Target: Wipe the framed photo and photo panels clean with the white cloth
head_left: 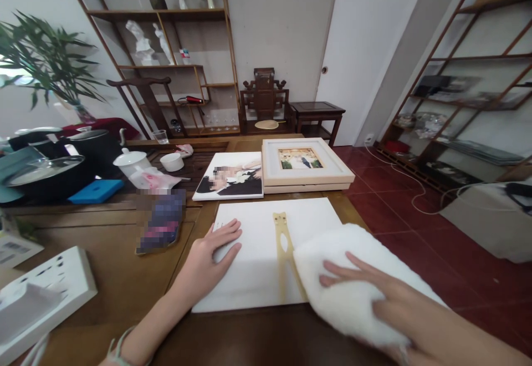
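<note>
A white rectangular panel (253, 277) lies flat on the wooden table in front of me. Fixed to its middle or resting there is a gold cat-headed stand (281, 228) with two legs and an oval hole. My left hand (216, 249) is laid flat on the panel's left part, fingers stretched out and holding nothing. Over the right part of the panel, a fluffy white cloth (332, 244) is bunched under my right hand (374, 283), which grips it. The cloth touches the stand's right leg and hides the panel's lower right corner.
Beyond the panel are a photo print (233, 180) and a framed picture (307, 161). Leftward lie a phone (164, 219), a blue box (96, 191), teaware (133, 161) and a power strip (62, 283). The table's right edge drops to red floor tiles (386, 211).
</note>
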Demonstrator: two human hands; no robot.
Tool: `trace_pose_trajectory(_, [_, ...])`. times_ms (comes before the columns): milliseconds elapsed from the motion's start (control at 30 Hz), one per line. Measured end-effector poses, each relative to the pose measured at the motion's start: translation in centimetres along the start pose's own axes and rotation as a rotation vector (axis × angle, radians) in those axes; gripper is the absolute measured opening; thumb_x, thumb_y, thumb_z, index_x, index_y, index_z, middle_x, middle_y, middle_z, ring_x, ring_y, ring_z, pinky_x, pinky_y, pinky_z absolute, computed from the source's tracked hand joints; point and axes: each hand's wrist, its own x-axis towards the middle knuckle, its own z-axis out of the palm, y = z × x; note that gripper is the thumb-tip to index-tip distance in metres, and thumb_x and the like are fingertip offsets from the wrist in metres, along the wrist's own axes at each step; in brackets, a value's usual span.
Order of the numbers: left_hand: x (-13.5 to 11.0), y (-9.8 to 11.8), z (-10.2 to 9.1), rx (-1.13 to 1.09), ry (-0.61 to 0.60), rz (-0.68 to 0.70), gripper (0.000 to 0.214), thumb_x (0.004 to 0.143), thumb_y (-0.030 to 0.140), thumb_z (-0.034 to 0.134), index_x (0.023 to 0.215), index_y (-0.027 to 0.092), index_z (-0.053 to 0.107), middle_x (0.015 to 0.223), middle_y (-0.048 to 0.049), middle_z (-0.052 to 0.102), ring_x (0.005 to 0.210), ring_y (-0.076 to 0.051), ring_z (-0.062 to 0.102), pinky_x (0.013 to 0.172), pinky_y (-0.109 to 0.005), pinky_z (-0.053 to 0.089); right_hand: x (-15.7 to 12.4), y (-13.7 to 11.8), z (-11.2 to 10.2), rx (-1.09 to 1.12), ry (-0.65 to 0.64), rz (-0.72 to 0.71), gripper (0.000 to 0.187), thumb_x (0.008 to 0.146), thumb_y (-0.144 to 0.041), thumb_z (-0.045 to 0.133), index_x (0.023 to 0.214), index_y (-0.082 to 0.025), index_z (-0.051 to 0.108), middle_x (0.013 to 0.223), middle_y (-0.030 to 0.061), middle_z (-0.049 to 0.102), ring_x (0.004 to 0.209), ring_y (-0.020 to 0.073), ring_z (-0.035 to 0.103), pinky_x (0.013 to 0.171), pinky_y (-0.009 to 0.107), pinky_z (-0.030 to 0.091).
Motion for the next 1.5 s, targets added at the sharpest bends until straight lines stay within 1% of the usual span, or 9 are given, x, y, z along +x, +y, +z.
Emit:
trace_pose_trajectory(133, [0.0, -0.1, 0.0, -0.008, -0.007, -0.009, 0.029, 0.082, 0.031, 0.055, 0.106, 0.020, 0.068, 0.118, -0.0064, 0.063, 0.116, -0.024, 0.054, 0.106, -0.049, 0.033, 3.2, 3.0, -0.8, -0.018, 0.098, 0.109, 0.016, 0.081, -0.023, 0.049, 0.086, -0.021, 0.064, 0.145, 0.0020, 0.034, 0.136, 0.0302, 0.015, 0.108, 0.051, 0.027])
trace_pose_trajectory(367, [-0.1, -0.1, -0.1, -0.007, -0.020, -0.016, 0.029, 0.083, 0.031, 0.055, 0.106, 0.020, 0.068, 0.119, -0.0062, 0.063, 0.117, -0.024, 0.053, 0.107, -0.048, 0.032, 8.0, 5.8, -1.6, -0.091, 0.191, 0.181, 0.027, 0.089, -0.037, 0.042, 0.090, -0.020, 0.063, 0.134, 0.0085, 0.050, 0.135, 0.0346, 0.018, 0.101, 0.052, 0.034])
trace_pose_trajectory(600, [0.0, -0.1, 0.1, -0.004, -0.010, -0.012, 0.029, 0.083, 0.031, 0.054, 0.106, 0.019, 0.067, 0.119, -0.0066, 0.063, 0.117, -0.024, 0.054, 0.107, -0.048, 0.032, 2.7, 2.8, 0.5, -0.134, 0.155, 0.075, 0.015, 0.077, -0.016, 0.046, 0.072, -0.019, 0.059, 0.146, 0.0049, 0.030, 0.136, 0.0312, 0.012, 0.107, 0.054, 0.025])
trace_pose_trajectory(833, [-0.1, -0.3, 0.1, 0.002, -0.003, 0.001, 0.028, 0.082, 0.030, 0.055, 0.104, 0.018, 0.068, 0.118, -0.0071, 0.064, 0.116, -0.024, 0.055, 0.107, -0.048, 0.032, -2.0, 1.6, 3.6, 0.151, 0.079, -0.107, 0.018, 0.068, -0.022, 0.058, 0.051, -0.024, 0.058, 0.128, -0.0023, 0.055, 0.125, 0.0320, 0.040, 0.109, 0.051, 0.022])
trace_pose_trajectory(933, [0.0, -0.2, 0.1, -0.001, -0.006, -0.005, 0.028, 0.083, 0.030, 0.055, 0.104, 0.017, 0.068, 0.117, -0.0074, 0.064, 0.116, -0.024, 0.055, 0.107, -0.048, 0.032, -1.0, 1.2, 2.6, 0.115, 0.066, 0.005, 0.012, 0.072, -0.021, 0.056, 0.072, -0.025, 0.067, 0.137, -0.0012, 0.046, 0.131, 0.0309, 0.029, 0.108, 0.049, 0.028])
trace_pose_trajectory(1033, [0.0, -0.2, 0.1, -0.015, -0.016, -0.012, 0.028, 0.083, 0.030, 0.054, 0.104, 0.017, 0.068, 0.117, -0.0073, 0.064, 0.116, -0.024, 0.055, 0.107, -0.048, 0.032, 1.9, 1.2, 0.6, 0.003, 0.064, 0.116, 0.023, 0.080, -0.020, 0.048, 0.095, -0.022, 0.065, 0.145, 0.0011, 0.033, 0.136, 0.0302, 0.012, 0.106, 0.052, 0.029])
trace_pose_trajectory(1267, [-0.2, -0.4, 0.0, -0.027, -0.032, -0.027, 0.029, 0.084, 0.031, 0.054, 0.107, 0.019, 0.067, 0.120, -0.0066, 0.062, 0.118, -0.023, 0.053, 0.108, -0.047, 0.031, 9.7, 3.7, -1.3, -0.147, 0.211, 0.074, 0.029, 0.090, -0.028, 0.037, 0.093, -0.016, 0.063, 0.128, 0.0125, 0.055, 0.133, 0.0324, 0.025, 0.106, 0.055, 0.025])
trace_pose_trajectory(1367, [-0.2, -0.4, 0.0, -0.024, -0.033, -0.020, 0.029, 0.084, 0.031, 0.054, 0.107, 0.019, 0.067, 0.121, -0.0062, 0.062, 0.118, -0.023, 0.053, 0.108, -0.047, 0.031, 9.4, 3.3, -0.7, -0.194, 0.211, 0.033, 0.024, 0.084, -0.015, 0.040, 0.090, -0.015, 0.063, 0.128, 0.0139, 0.054, 0.133, 0.0303, 0.027, 0.109, 0.055, 0.019])
trace_pose_trajectory(1500, [-0.2, -0.5, 0.1, -0.018, -0.027, -0.012, 0.029, 0.083, 0.031, 0.054, 0.107, 0.020, 0.067, 0.120, -0.0056, 0.062, 0.118, -0.024, 0.053, 0.108, -0.048, 0.031, 5.2, 0.8, 0.5, -0.126, 0.140, 0.044, 0.019, 0.071, -0.010, 0.045, 0.075, -0.017, 0.062, 0.143, 0.0096, 0.037, 0.135, 0.0310, 0.019, 0.108, 0.055, 0.021])
